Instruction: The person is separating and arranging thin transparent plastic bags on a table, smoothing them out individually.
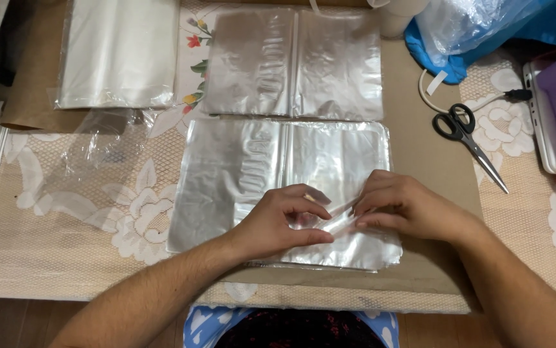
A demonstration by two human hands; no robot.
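both hands pinch the top clear bag on the nearest stack of bags [239, 187]: left hand [284, 219] and right hand [397, 206] curled shut on its lower right part, seemingly peeling it loose. next comes a clean lift. scissors [468, 138] lie right of the stack.

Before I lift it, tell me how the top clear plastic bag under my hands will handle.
Probably floppy: the top clear bag already buckles into creases between the left hand and right hand. Likely very light, being thin film. Its glossy surface suggests it may slide off the stack of bags or cling to the next sheet.
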